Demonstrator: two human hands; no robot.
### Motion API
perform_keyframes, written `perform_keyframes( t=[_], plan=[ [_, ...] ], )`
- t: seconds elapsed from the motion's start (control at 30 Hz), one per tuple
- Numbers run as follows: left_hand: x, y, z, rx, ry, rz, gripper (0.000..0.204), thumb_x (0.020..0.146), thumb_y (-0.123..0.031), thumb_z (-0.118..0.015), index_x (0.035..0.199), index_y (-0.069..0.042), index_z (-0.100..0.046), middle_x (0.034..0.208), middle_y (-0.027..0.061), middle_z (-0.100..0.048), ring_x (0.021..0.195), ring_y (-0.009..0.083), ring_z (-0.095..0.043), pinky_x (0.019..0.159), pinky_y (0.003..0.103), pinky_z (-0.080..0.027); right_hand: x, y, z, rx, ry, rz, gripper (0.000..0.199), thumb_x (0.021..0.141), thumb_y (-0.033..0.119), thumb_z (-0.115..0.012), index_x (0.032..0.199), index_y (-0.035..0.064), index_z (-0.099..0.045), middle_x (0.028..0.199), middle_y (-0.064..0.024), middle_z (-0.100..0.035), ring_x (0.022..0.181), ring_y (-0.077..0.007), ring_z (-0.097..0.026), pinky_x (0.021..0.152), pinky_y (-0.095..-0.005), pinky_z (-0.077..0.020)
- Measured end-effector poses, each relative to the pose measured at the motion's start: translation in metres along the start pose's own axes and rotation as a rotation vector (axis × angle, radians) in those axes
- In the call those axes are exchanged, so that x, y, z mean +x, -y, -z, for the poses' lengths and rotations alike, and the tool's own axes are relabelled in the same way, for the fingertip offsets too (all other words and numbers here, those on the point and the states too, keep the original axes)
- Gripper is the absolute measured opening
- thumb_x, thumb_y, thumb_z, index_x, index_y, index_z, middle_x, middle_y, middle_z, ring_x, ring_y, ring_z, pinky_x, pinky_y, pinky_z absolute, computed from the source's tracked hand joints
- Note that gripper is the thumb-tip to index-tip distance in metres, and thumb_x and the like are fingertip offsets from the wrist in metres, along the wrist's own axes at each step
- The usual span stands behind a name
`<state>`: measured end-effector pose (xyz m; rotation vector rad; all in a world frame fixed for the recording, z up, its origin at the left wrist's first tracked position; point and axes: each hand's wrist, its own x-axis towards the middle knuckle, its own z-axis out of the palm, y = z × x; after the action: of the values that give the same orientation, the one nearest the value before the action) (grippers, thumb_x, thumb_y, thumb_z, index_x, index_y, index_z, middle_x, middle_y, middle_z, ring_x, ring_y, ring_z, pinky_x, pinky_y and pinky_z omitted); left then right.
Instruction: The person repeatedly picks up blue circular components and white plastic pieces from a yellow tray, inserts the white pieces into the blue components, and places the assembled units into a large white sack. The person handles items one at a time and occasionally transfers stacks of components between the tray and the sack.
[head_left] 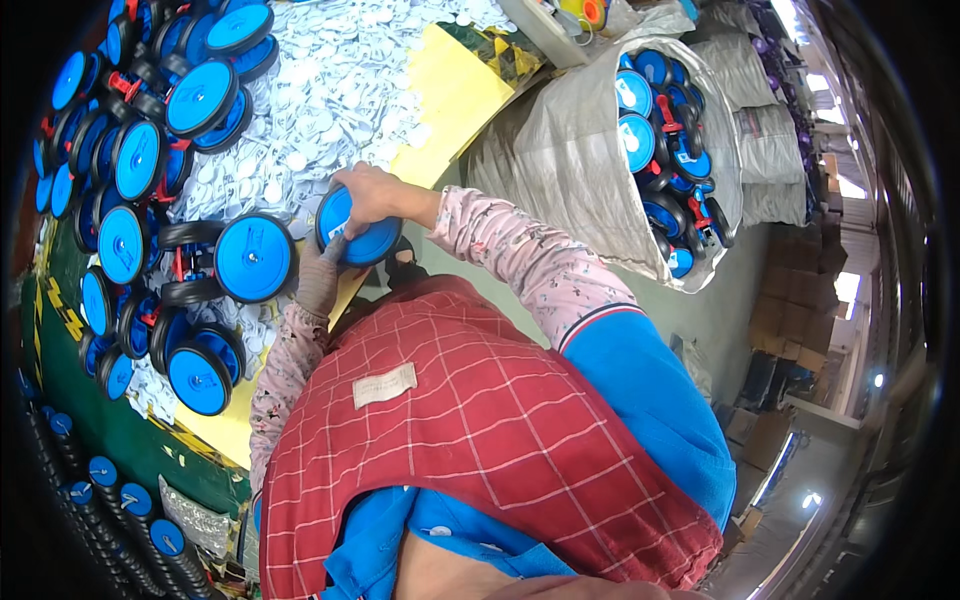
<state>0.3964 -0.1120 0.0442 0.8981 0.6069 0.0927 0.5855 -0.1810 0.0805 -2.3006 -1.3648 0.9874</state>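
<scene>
The right hand (372,195) grips a round blue plastic wheel with a black tyre (375,240) at the near right edge of the heap of flat white plastic pieces (330,90), its fingers over the wheel's far rim. The left hand (318,280) meets the wheel's left rim with its fingertips by a small white patch on the blue face; how tightly it closes, I cannot tell. Two-sided contact likely stops the round part from rolling, and holding it face up leaves the blue side within reach of both hands.

Left of the heap, a pile of blue-and-black double wheels with red centres (122,245) lies jumbled, the rollers leaning on one another, probably because their paired shape will not stack flat. A yellow sheet (455,95) borders the heap's right side and seems to serve as a backing beneath the loose pieces. Further right of the heap, an open pale woven sack (550,145) holds more wheels, presumably keeping them gathered.
</scene>
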Motion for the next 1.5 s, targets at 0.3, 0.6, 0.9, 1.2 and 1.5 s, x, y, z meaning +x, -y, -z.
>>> perform_keyframes(
  t=[0.3, 0.6, 0.9, 1.2, 1.5],
  plan=[
    [-0.07, 0.026, 0.032, 0.281, -0.236, -0.322, 0.025, 0.098, -0.008, -0.054, 0.121, 0.003, -0.055, 0.106, 0.0132, -0.063, 0.098, 0.0166, -0.059, 0.087, 0.029, -0.048, -0.178, -0.069, 0.131, -0.098, -0.948, -0.084, 0.037, 0.081, 0.023, -0.078, 0.111, 0.0039, -0.067, 0.104, -0.0136, -0.065, 0.09, -0.0254, -0.064, 0.077, -0.0392, -0.0509],
    [-0.077, 0.007, 0.067, 0.461, -1.15, -0.545, 0.047, 0.096, -0.023, -0.063, 0.129, 0.005, -0.047, 0.116, 0.0162, -0.059, 0.101, 0.0194, -0.057, 0.09, 0.034, -0.047, -0.387, -0.419, 0.375, -0.95, -1.188, -0.842, 0.059, 0.079, 0.04, -0.079, 0.121, 0.0008, -0.067, 0.108, -0.0206, -0.071, 0.095, -0.0383, -0.069, 0.08, -0.0465, -0.0548],
    [-0.042, -0.01, 0.08, -0.261, -0.815, -0.461, 0.037, 0.099, -0.03, -0.059, 0.12, -0.001, -0.057, 0.105, 0.0082, -0.064, 0.091, 0.0154, -0.06, 0.079, 0.028, -0.05, -0.007, -0.164, 0.08, 0.221, -0.265, 0.306, 0.029, 0.089, 0.009, -0.064, 0.118, 0.0063, -0.064, 0.106, -0.0116, -0.067, 0.098, -0.0286, -0.065, 0.083, -0.0365, -0.052],
    [-0.079, 0.015, 0.004, -0.076, -0.593, -0.271, 0.055, 0.099, -0.038, -0.057, 0.133, 0.004, -0.051, 0.117, 0.0128, -0.062, 0.103, 0.0187, -0.059, 0.093, 0.033, -0.048, 0.053, -0.128, -0.022, -0.259, -0.482, 0.299, 0.027, 0.084, 0.019, -0.068, 0.108, 0.0074, -0.063, 0.102, -0.0155, -0.065, 0.092, -0.0357, -0.064, 0.08, -0.0456, -0.0534],
    [-0.02, 0.028, 0.015, 0.34, -0.77, -0.302, 0.047, 0.1, -0.036, -0.056, 0.127, 0.003, -0.051, 0.114, 0.016, -0.061, 0.103, 0.0219, -0.058, 0.09, 0.033, -0.048, -0.036, -0.014, 0.013, 0.556, 0.056, 0.309, 0.021, 0.092, 0.01, -0.067, 0.113, 0.0057, -0.065, 0.081, -0.0035, -0.066, 0.067, -0.009, -0.06, 0.063, -0.026, -0.0491]
  ],
)
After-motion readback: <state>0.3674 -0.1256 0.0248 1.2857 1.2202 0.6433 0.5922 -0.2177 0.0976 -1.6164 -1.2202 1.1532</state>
